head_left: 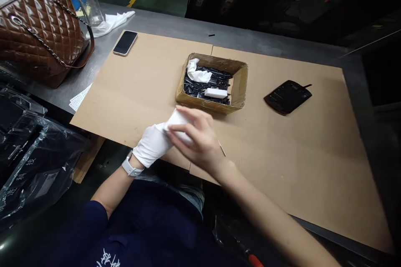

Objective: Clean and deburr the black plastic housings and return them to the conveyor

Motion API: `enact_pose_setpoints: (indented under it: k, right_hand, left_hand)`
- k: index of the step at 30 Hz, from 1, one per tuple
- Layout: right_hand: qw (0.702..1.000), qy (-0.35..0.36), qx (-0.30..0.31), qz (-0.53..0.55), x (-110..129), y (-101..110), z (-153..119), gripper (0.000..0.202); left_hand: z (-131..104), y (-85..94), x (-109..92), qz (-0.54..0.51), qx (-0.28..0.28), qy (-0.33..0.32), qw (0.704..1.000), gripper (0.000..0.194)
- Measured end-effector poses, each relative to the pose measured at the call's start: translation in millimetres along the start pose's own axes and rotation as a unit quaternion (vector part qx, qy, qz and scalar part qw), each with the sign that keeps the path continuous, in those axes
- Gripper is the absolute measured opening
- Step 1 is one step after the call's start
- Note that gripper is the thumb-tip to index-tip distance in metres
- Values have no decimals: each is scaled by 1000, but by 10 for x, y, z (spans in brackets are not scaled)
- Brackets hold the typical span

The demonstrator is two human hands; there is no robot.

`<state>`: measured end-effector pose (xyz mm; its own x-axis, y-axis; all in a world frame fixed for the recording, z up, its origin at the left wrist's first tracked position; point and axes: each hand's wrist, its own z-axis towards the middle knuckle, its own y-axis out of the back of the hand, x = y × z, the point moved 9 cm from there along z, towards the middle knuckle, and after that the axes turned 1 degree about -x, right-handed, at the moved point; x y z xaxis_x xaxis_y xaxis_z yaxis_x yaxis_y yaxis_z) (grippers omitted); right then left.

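Observation:
My left hand (pixel 153 144) wears a white glove (pixel 149 150) and has a pale watch on its wrist. Its fingers are mostly hidden behind my right hand. My bare right hand (pixel 199 137) pinches white fabric at the finger end of the glove. Just beyond both hands stands an open cardboard box (pixel 206 106). It holds many thin black pieces (pixel 200 88), a crumpled white cloth (pixel 199 76) and a small white block (pixel 216 92). To the right lies a black, rounded plastic part (pixel 288 96) with a thin piece sticking out behind it.
Brown cardboard sheets (pixel 282 154) cover the grey table (pixel 163 21). A phone (pixel 125 43) lies at the far left corner. Beyond it stand a brown quilted bag (pixel 40 29) and a clear bottle (pixel 90 8) with a green cap. Plastic-wrapped items (pixel 37 167) are at the lower left.

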<state>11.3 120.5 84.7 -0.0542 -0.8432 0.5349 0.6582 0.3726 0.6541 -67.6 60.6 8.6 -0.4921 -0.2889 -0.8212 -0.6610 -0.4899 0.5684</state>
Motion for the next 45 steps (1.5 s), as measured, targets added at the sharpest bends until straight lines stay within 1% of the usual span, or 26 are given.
enact_pose_setpoints:
  k: [1,3,6,8,10,12,15,16,19,20,22,25,27,30,32,34,35,37,39,40,41,43,44,45]
  right_hand:
    - [1000,14,3,-20,11,17,6,3]
    - [998,33,-3,-46,13,57,14,3]
    - [997,45,17,-59,-35,53,30,5]
    - [997,23,16,-78,-129,96,51,6]
    - [996,-2,13,-93,-206,161,70,6]
    - [996,-11,13,-84,-220,215,76,4]
    - [999,-17,-8,-50,-159,265,49,5]
    - [999,-6,-2,-38,-109,235,31,5]
    - [997,62,40,-19,76,81,-40,3]
    - [996,73,43,-23,96,54,-56,1]
    - [997,65,40,-32,60,41,-63,1]
    - [997,54,59,-10,-4,14,-54,3]
    - [999,28,31,14,-50,51,-36,3]
    - [997,-23,-41,56,-83,92,-49,3]
    - [993,-27,-51,98,-30,18,-80,6]
    - [988,-56,-66,125,-32,-54,-127,5]
    - [984,-84,-81,133,-63,-75,-161,3]
    - [976,-127,-112,140,-106,-100,-239,2]
    - [973,-123,-127,148,-68,-120,-303,4]
    - [972,-120,-134,150,-48,-124,-335,5]
    - [970,-127,-146,150,-44,-119,-372,6]
    - [960,-165,-171,146,-69,-103,-454,7]
    - [958,-174,-181,141,-60,-92,-485,8]
    - [959,-168,-185,135,-21,-82,-500,10]
  left_hand:
    - [16,-12,-18,4,7,-6,1000,11]
    - [37,-48,-49,23,29,-17,999,14]
    - [31,-73,-82,40,52,-24,998,15]
    - [3,-52,-81,37,49,-12,998,19]
    - [-42,-57,-94,31,58,-12,998,24]
    - [-81,-60,-106,22,63,-18,998,24]
    - [-91,-35,-77,8,44,-21,999,21]
    - [-85,-46,-75,7,46,-30,998,19]
    - [-50,-112,-86,24,69,-68,995,17]
    - [-36,-121,-85,31,70,-75,994,17]
    - [-13,-122,-83,26,70,-78,994,17]
    - [-30,-118,-115,-3,82,-88,993,16]
    - [-64,-70,-88,-21,73,-70,995,14]
    - [-151,23,-1,-24,56,-35,997,18]
    - [-222,54,33,-12,61,-34,997,22]
    - [-281,95,59,-2,50,-37,998,24]
    - [-305,114,55,7,40,-48,998,24]
    - [-362,123,-21,54,18,-109,992,25]
    - [-439,95,-118,124,-5,-183,975,29]
    - [-472,91,-137,149,-22,-203,968,31]
    - [-497,96,-134,160,-39,-209,964,31]
    - [-528,102,-78,149,-55,-195,968,31]
    - [-540,91,-45,135,-50,-188,971,30]
    - [-552,71,-15,123,-40,-184,974,29]
